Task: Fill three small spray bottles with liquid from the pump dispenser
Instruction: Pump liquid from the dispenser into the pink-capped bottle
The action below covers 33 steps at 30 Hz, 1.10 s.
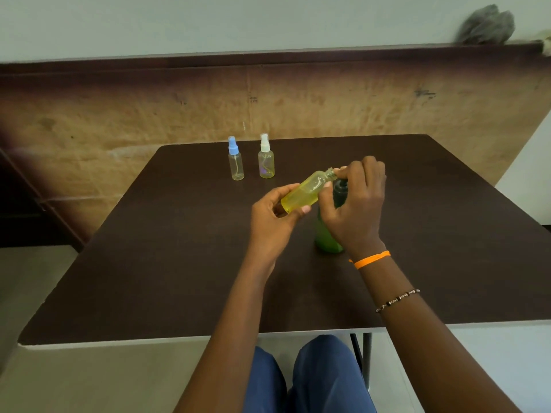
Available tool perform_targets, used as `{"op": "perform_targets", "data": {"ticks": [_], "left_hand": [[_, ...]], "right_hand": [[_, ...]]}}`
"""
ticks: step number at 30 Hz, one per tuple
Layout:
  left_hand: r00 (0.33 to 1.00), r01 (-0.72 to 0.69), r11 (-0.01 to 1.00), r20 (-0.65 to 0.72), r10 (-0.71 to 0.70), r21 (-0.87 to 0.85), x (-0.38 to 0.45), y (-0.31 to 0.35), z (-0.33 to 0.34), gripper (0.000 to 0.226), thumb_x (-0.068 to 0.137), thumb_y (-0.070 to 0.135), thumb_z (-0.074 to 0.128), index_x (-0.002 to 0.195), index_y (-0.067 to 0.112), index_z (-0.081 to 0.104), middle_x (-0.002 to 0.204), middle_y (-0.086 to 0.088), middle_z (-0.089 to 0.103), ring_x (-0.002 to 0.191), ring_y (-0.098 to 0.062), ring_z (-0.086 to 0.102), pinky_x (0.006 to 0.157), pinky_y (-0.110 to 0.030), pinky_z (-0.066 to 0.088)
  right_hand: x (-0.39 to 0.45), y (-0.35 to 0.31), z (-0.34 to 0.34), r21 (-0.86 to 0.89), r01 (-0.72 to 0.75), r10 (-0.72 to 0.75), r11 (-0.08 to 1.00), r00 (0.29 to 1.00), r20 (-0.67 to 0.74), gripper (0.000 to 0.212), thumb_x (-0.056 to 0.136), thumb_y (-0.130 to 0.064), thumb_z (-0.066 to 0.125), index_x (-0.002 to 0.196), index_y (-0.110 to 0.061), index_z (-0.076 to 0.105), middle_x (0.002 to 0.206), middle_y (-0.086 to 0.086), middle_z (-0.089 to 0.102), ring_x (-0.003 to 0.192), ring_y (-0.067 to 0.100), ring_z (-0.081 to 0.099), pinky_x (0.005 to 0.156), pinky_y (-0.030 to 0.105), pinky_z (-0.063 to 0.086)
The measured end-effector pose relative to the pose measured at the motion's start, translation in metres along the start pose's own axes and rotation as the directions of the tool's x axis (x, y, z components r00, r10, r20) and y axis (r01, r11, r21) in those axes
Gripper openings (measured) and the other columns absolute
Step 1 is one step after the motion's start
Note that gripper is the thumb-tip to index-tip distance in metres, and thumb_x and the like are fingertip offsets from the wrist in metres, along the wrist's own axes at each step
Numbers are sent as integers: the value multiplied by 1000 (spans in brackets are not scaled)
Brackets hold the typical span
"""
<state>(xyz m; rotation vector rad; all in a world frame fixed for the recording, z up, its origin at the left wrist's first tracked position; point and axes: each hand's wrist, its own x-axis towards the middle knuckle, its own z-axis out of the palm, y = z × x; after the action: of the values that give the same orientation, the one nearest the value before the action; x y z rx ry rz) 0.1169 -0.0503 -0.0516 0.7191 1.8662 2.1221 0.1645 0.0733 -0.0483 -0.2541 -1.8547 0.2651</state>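
Note:
My left hand (269, 219) grips a small yellowish bottle (304, 192) by its lower half. The bottle is tilted, and its open threaded neck points up and to the right; no cap is on it. My right hand (357, 204) curls over the dark head of the green pump dispenser (323, 238), with its fingertips at the bottle's neck and its thumb along the bottle's side. The hand hides most of the pump head and spout. The dispenser stands upright on the table. Two more small spray bottles stand capped at the back, one with a blue cap (235, 162) and one with a white cap (266, 160).
A dark brown table (179, 263) holds everything, and its near edge lies just above my knees. A brown board leans against the wall behind it. A grey cloth (487, 25) lies on the ledge at the top right.

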Motion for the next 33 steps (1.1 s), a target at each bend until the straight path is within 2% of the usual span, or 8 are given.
{"op": "perform_targets", "data": {"ticks": [4,12,17,22,26,33], "left_hand": [[1000,11,1000,-1,-11,19,0,-3,-2,35,78,-1,69,105,21,64,96,6,68,86,1,62,79,-19,53],[1000,17,1000,2,-17,-21,1,-1,0,35,79,0,69,108,19,63,98,2,69,89,-3,63,81,-20,54],[1000,22,1000,4,-22,5,2,-6,-1,36,78,0,69,106,22,64,98,6,69,88,0,63,81,-21,53],[1000,18,1000,-10,-18,-9,1,-5,0,35,78,1,70,102,27,64,96,6,69,88,-1,63,81,-21,53],[1000,2,1000,-9,-2,-19,1,-2,1,36,78,0,70,105,23,63,98,4,69,89,-2,63,81,-20,53],[1000,20,1000,-9,-20,0,1,-8,1,36,78,2,71,104,26,64,100,5,70,92,-4,64,82,-22,53]], "right_hand": [[-6,4,5,1,8,-8,1000,1000,0,20,74,-20,53,73,0,53,75,17,47,74,22,34,65,35,33],[7,-5,-4,77,-19,18,997,1000,11,20,77,-22,53,73,-2,52,75,12,45,74,19,35,68,29,30],[-4,3,7,38,-4,6,999,999,-35,18,77,-18,54,71,-1,53,73,16,47,73,22,35,62,37,35],[2,-1,2,43,3,-2,999,1000,-24,18,77,-20,53,70,-3,51,73,13,46,72,21,35,66,32,31],[9,-6,-1,40,-47,48,998,999,-22,19,82,-19,52,71,-4,51,74,10,46,73,20,37,68,29,29],[-2,3,8,-14,6,-6,1000,998,-62,18,80,-16,53,70,-2,53,72,15,47,71,22,36,63,35,33]]}}
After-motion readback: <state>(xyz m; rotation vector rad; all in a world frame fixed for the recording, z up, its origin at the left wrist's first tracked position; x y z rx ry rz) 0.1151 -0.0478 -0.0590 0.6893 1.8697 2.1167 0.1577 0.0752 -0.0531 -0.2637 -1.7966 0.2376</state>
